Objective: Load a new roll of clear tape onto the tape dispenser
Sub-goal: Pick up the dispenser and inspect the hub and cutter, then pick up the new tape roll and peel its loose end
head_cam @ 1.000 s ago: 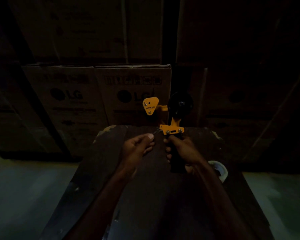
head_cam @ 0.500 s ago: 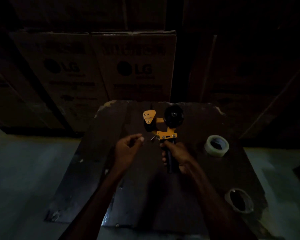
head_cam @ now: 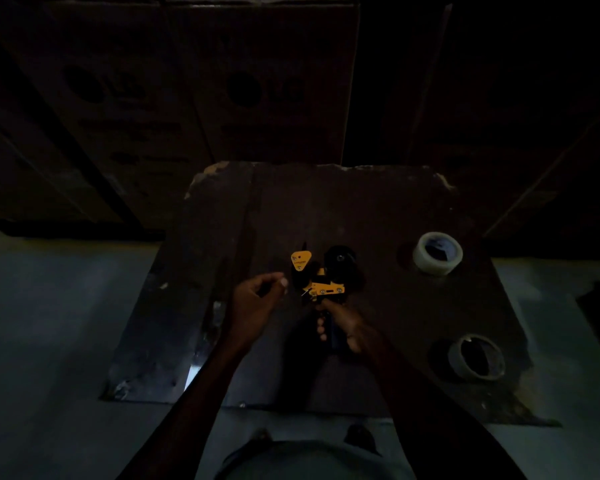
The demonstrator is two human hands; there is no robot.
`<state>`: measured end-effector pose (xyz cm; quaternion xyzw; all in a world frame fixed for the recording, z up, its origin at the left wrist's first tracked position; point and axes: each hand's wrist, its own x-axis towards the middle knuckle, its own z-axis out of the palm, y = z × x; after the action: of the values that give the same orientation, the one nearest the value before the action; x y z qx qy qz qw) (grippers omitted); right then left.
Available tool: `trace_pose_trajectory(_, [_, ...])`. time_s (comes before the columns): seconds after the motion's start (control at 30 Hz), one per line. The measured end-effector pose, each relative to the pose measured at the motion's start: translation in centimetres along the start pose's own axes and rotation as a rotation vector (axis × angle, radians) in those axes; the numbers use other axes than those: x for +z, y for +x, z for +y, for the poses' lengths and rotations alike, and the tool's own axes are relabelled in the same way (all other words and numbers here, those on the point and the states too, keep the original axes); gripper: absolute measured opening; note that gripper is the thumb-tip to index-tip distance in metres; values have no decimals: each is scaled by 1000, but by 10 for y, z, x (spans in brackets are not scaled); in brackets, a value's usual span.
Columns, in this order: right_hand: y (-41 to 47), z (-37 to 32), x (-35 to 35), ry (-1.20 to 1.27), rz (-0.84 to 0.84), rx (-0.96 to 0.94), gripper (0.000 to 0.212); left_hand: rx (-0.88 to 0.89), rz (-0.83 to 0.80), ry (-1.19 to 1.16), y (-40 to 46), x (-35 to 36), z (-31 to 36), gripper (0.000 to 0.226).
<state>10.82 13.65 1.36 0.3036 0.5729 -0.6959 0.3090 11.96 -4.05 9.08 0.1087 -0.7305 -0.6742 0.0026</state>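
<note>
Over the near part of the dark table (head_cam: 413, 209), the right hand (head_cam: 343, 327) is wrapped tight around the handle of the yellow tape dispenser (head_cam: 321, 275), holding it upright with its empty black hub on top. Just left of it, the left hand (head_cam: 257, 303) hovers with thumb and forefinger pinched; whether anything is between them cannot be told. Farther right, an empty core (head_cam: 477, 356) lies near and the clear tape roll (head_cam: 437, 252) lies flat beyond it.

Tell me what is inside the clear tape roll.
The clear tape roll lies flat on the table, hole upward. Inside is only its dark core wall and shadow; nothing sits in it. The table under the roll is covered.
</note>
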Motion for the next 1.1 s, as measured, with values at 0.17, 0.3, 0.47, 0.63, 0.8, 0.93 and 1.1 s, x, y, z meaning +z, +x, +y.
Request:
trace_pose_trajectory(0.17, [12,20,2,2,48,48,29,-18,-9,-1,-5,2,-6,16])
trace_pose_trajectory(0.3, [15,26,-1,-6,47,46,26,-38,-15,-18,-8,4,-11,19])
trace_pose_trajectory(0.47, [25,32,-4,-15,15,48,25,-40,-16,-1,-10,5,-13,15])
trace_pose_trajectory(0.63, [32,42,-15,-91,35,-46,27,-13,-24,65,-8,7,-17,19])
trace_pose_trajectory(0.8, [33,50,-20,-239,59,-232,45,14,-64,106,-7,15,-20,34])
trace_pose_trajectory(0.93, [22,45,-30,-633,245,-291,74,48,-135,142,-6,18,-21,32])
trace_pose_trajectory(1.1, [-15,25,-32,-828,547,-593,63,31,-207,166,4,27,-34,33])
